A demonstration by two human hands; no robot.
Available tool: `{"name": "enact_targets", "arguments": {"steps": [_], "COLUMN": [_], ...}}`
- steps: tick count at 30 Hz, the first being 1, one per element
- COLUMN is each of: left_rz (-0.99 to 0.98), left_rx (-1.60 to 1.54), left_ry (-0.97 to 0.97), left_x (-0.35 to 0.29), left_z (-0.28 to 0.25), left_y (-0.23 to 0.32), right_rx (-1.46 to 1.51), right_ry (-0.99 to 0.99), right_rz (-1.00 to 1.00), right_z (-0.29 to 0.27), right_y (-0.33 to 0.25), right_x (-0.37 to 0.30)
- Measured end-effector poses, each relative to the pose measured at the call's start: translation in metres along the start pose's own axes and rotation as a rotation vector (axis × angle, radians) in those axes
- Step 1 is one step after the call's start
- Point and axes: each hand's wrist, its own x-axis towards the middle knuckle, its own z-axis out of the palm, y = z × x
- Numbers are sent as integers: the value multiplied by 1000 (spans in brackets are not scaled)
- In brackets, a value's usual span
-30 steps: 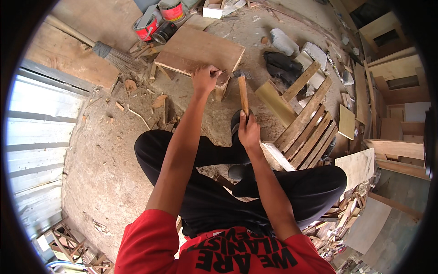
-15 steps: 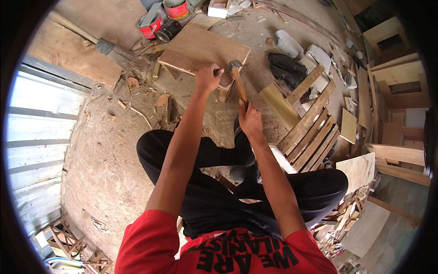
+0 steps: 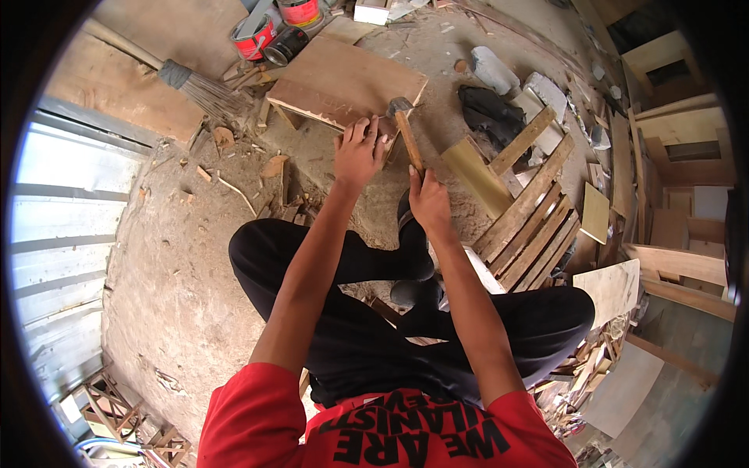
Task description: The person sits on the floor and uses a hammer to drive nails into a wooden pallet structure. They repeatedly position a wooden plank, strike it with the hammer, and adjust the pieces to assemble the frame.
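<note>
A low wooden bench (image 3: 343, 74) with a plywood top stands in front of me. My left hand (image 3: 360, 152) rests against its near edge, fingers spread and stretched out, with nothing seen in them. My right hand (image 3: 428, 199) is closed round the lower handle of a hammer (image 3: 409, 140). The wooden handle points away from me, and the dark metal head lies at the bench's near right corner, just right of my left fingertips. Whether the head touches the bench, I cannot tell.
A slatted wooden piece (image 3: 530, 242) lies right of my feet, beside a yellowish board (image 3: 477, 178) and a black cloth (image 3: 491, 115). Red cans (image 3: 253, 39) and a twig broom (image 3: 199, 87) sit at the far left. Wood scraps (image 3: 285, 183) litter the floor.
The fingers of my left hand have gone from a pinch above the bench edge to spread out, and the hand has dropped slightly nearer. My right hand and the hammer have barely moved.
</note>
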Motion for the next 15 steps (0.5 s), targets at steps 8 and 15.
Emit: {"name": "enact_targets", "arguments": {"steps": [8, 15], "left_rz": [-42, -42], "left_rx": [23, 76], "left_ry": [-40, -38], "left_x": [9, 9], "left_z": [-6, -6], "left_y": [9, 7], "right_rx": [24, 55], "right_ry": [3, -6], "right_rz": [14, -9], "right_z": [-2, -7], "right_y": [-4, -17], "right_x": [5, 7]}}
